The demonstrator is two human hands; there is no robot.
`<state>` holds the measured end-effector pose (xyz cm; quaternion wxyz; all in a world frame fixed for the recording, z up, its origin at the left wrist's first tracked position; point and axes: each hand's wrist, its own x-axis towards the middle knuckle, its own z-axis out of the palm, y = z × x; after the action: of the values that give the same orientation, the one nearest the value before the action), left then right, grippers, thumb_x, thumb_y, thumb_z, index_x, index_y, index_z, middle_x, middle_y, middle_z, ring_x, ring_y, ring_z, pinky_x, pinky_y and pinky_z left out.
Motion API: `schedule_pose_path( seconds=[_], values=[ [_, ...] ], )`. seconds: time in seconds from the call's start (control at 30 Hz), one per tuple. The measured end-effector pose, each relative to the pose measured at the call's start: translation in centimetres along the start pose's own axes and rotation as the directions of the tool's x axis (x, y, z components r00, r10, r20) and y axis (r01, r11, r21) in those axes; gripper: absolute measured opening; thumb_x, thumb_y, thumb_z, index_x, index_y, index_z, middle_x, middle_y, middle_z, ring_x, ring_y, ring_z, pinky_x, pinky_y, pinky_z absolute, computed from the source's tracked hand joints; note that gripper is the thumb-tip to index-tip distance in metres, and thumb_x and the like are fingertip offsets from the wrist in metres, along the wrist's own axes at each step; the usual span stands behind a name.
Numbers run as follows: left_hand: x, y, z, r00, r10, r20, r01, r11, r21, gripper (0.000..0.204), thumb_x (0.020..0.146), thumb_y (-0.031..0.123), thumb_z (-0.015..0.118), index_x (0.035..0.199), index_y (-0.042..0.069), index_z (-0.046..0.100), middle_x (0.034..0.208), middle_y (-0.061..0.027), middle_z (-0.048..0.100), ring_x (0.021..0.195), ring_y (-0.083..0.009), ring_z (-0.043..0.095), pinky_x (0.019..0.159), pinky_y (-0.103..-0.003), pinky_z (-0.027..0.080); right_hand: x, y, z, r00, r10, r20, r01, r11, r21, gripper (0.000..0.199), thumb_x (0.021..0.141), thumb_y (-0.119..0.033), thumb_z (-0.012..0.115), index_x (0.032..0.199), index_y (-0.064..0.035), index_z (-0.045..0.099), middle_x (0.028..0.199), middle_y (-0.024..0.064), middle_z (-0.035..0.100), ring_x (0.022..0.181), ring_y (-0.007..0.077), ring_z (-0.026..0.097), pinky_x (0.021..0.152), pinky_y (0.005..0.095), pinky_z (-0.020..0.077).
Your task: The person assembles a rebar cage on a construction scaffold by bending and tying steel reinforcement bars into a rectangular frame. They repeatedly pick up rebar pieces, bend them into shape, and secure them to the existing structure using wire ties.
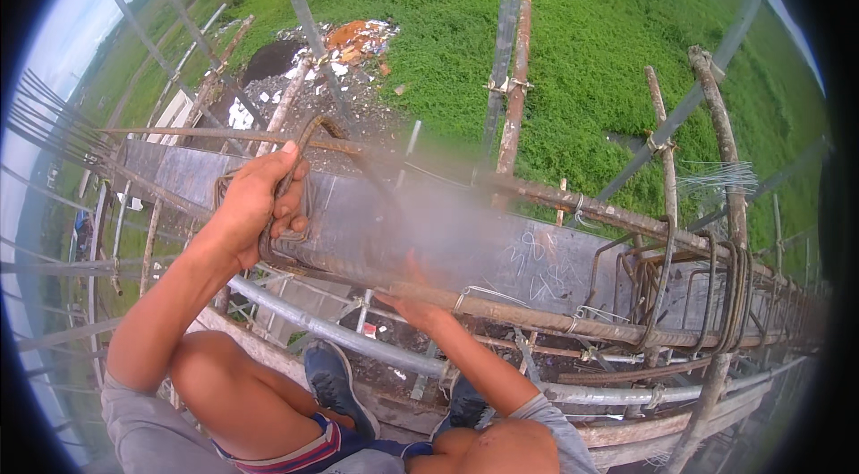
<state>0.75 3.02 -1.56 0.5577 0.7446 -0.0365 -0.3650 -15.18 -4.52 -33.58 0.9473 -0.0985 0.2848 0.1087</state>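
My left hand point(264, 192) is closed round a bent steel stirrup point(309, 129), its rusty bar looping up past the fingers. More stirrup bars are bunched just below that hand. My right hand point(419, 306) is low over the near long rebar point(501, 308); a hazy smear hides its fingers, so I cannot tell whether it holds anything. Under both hands runs a long grey formwork board point(537, 264) with scribbled marks. The far long rebar point(573, 203) crosses beyond it, tied with thin wire.
Several stirrups point(662, 286) hang on the rebars at right, beside wooden poles point(729, 161). A bundle of tie wire point(716, 177) sticks out there. A galvanized pipe point(340, 328) passes above my shoes point(335, 384). Steel posts point(506, 35) rise before grass far below. Debris point(349, 49) lies beyond at left.
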Motion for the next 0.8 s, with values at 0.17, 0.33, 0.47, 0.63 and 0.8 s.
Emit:
schedule_pose_path(
  seconds=[0.17,0.33,0.47,0.63,0.8],
  values=[
    [-1.3,0.0,8.1,0.99,0.01,0.14,-0.003,0.999,-0.048,0.039,0.108,0.043,0.045,0.095,0.007,0.052,0.055,-0.0024,0.046,0.044,-0.0162,0.045,0.051,-0.029,0.045,1.4,0.7,-1.5,0.948,-0.314,-0.054,0.312,0.95,-0.029,0.056,0.1,-0.061,0.049,0.12,-0.01,0.055,0.096,0.0045,0.06,0.087,0.0188,0.06,0.081,0.0395,0.0531],
    [-0.3,0.0,10.5,0.963,0.005,0.269,-0.064,0.975,0.213,0.038,0.107,0.041,0.048,0.102,0.004,0.056,0.061,-0.0066,0.056,0.057,-0.02,0.06,0.051,-0.03,0.048,-2.3,0.7,-4.5,0.814,-0.509,-0.279,0.514,0.856,-0.059,0.042,0.105,-0.054,0.047,0.107,-0.0133,0.057,0.09,0.0007,0.06,0.076,0.0153,0.057,0.062,0.038,0.051],
    [-0.2,0.6,10.4,0.952,-0.05,0.301,0.002,0.987,0.159,0.038,0.108,0.04,0.046,0.105,0.003,0.057,0.062,-0.0042,0.054,0.049,-0.0153,0.053,0.053,-0.031,0.052,-4.8,0.8,-3.4,0.785,-0.439,-0.436,0.398,0.898,-0.187,0.036,0.108,-0.047,0.04,0.115,-0.0134,0.053,0.087,0.0049,0.059,0.069,0.0193,0.061,0.046,0.0304,0.0428],
    [-2.4,1.2,12.6,0.956,-0.161,0.244,0.167,0.986,-0.005,0.034,0.109,0.04,0.044,0.108,0.007,0.052,0.067,-0.002,0.052,0.05,-0.0139,0.05,0.063,-0.038,0.058,-6.8,0.3,-3.0,0.84,-0.377,-0.39,0.336,0.926,-0.172,0.039,0.107,-0.049,0.041,0.1,-0.012,0.053,0.069,0.0046,0.054,0.046,0.0164,0.049,0.036,0.0285,0.033],
    [-2.8,-0.6,18.9,0.959,-0.104,0.263,0.164,0.961,-0.22,0.029,0.109,0.038,0.043,0.107,0.009,0.047,0.072,-0.0013,0.053,0.057,-0.015,0.054,0.074,-0.042,0.061,-8.7,-1.1,-7.1,0.932,-0.271,-0.24,0.275,0.961,-0.018,0.038,0.108,-0.048,0.042,0.099,-0.0132,0.052,0.071,0.003,0.054,0.05,0.0166,0.047,0.039,0.0276,0.0277]
  ],
)
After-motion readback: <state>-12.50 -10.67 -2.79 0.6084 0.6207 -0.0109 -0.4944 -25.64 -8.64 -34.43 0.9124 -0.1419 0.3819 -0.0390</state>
